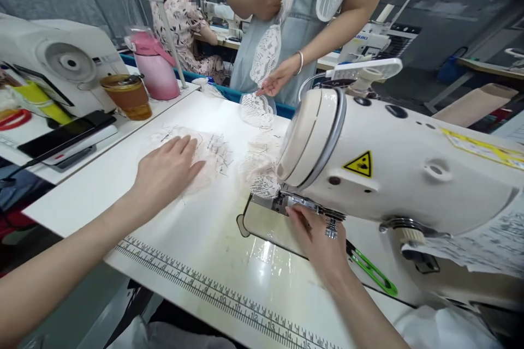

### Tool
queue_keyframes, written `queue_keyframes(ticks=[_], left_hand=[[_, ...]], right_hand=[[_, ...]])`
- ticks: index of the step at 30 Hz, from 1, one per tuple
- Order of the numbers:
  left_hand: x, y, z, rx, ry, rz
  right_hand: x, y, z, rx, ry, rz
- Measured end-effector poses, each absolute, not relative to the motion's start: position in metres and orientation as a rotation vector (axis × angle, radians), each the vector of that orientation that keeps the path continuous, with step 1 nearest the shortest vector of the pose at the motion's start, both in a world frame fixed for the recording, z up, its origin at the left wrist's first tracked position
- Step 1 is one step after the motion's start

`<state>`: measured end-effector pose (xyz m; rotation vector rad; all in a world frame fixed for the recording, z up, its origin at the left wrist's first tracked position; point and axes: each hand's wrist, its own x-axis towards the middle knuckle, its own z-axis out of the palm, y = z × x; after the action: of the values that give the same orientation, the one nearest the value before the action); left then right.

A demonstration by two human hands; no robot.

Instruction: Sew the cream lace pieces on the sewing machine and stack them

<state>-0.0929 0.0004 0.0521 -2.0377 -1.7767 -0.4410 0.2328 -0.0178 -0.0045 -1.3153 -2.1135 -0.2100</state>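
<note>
Lace trim (265, 185), white, openwork; sheer lace pile (208, 169), dark thread ends (221, 154), beneath flat, outstretched left hand (170, 163); right hand (317, 229) half-curled, hold unclear.

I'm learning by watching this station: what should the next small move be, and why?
Probably slide the left hand across to steady the lace by the machine. That hand lies flat on the sheer fabric, off to one side, while the right hand is under the machine's head, close to the lace.
</note>
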Motion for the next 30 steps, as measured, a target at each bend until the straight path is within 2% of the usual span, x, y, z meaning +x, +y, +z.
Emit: queue_keyframes(ticks=[8, 12, 15, 19, 21, 24, 30], left_hand=[[-0.092, -0.022, 0.056, -2.155, -1.853, -0.731], [-0.055, -0.038, 0.057, -3.042, -1.565, -0.823], [-0.023, -0.051, 0.051, -3.596, -1.244, -0.696], [0.001, -0.058, 0.03, -3.205, -1.052, -0.769], [0.005, -0.057, 0.021, -3.036, -0.975, -0.693], [0.006, -0.052, 0.017, -3.055, -0.856, -0.643], [0.013, -0.039, 0.015, -2.802, -0.793, -0.552]], right_hand=[[0.232, -0.017, -0.003, -1.276, -2.131, -0.212], [0.233, -0.019, -0.002, -1.34, -2.135, -0.129], [0.233, -0.022, -0.003, -1.428, -2.131, -0.066], [0.232, -0.027, -0.004, -1.52, -2.165, -0.042], [0.232, -0.029, -0.003, -1.406, -2.263, -0.064], [0.231, -0.032, 0.0, -1.188, -2.389, -0.09], [0.235, -0.033, 0.002, -1.264, -2.466, -0.156]])
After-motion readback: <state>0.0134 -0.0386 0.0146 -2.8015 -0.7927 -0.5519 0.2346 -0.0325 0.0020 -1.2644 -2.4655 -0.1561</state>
